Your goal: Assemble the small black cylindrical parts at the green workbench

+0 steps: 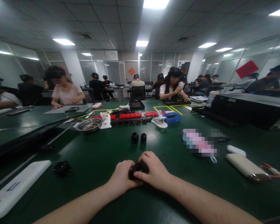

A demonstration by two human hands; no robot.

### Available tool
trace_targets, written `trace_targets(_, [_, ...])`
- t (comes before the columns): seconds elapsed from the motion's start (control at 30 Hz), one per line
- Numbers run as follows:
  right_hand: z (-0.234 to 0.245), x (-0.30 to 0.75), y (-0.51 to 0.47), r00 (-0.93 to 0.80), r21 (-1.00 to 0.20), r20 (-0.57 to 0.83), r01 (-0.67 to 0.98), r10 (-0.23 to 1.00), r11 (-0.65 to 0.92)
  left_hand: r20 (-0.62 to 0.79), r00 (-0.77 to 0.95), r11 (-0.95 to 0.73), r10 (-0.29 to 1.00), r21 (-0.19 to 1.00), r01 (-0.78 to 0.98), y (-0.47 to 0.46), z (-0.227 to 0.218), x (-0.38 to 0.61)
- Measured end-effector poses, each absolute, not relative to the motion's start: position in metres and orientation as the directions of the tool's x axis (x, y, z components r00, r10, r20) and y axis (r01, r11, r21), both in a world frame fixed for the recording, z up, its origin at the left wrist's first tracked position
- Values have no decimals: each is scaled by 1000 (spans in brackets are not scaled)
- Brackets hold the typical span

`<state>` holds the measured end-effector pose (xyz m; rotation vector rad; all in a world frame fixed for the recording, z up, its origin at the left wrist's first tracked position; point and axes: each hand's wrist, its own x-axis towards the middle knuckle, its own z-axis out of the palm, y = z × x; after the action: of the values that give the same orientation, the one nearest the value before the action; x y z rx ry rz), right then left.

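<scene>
Both my hands meet low in the middle of the green table [112, 146], closed around a small black round part [137, 168]. My left hand [122, 179] grips its left side with curled fingers. My right hand [154, 171] covers its top and right side, thumb against the part. Two more small black cylindrical parts [138, 137] stand side by side on the table a little beyond my hands. A flat black round piece [62, 168] lies to the left of my left forearm.
A white flat device [16, 186] lies at the near left and a cream power bank [247, 167] at the right. A metal bowl [89, 125], red trays [130, 115] and a blue bin [172, 117] sit farther back. Several people work at surrounding tables.
</scene>
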<state>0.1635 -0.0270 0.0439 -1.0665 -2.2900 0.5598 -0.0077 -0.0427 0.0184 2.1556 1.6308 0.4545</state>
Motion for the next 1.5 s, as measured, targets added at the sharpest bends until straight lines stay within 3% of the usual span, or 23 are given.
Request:
trace_targets(0.17, [46, 166, -26, -687, -639, 267, 399, 676, 658, 42, 285, -266, 958, 512, 817, -43, 19, -8])
trace_targets(0.43, [43, 163, -26, -501, -599, 292, 569, 815, 564, 16, 249, -228, 968, 461, 858, -43, 18, -6])
trace_targets(0.63, [45, 165, -26, -678, -672, 239, 402, 695, 623, 61, 274, -269, 960, 479, 836, -42, 13, -8])
trace_targets(0.7, [43, 167, -25, -672, -692, 221, 402, 706, 600, 65, 273, -270, 960, 475, 837, -42, 13, -8])
trace_targets(0.9, [39, 161, -26, -521, -614, 280, 548, 806, 568, 56, 259, -253, 964, 478, 841, -43, 15, -7])
trace_targets(1.13, [43, 161, -31, -681, -608, 313, 393, 663, 690, 96, 284, -294, 954, 480, 826, -43, 12, -7])
trace_targets(1.33, [40, 161, -27, -528, -599, 315, 534, 789, 596, 64, 258, -259, 964, 445, 857, -41, 12, -7])
trace_targets(1.5, [42, 157, -31, -558, -570, 327, 527, 763, 630, 78, 272, -278, 959, 444, 852, -42, 12, -7])
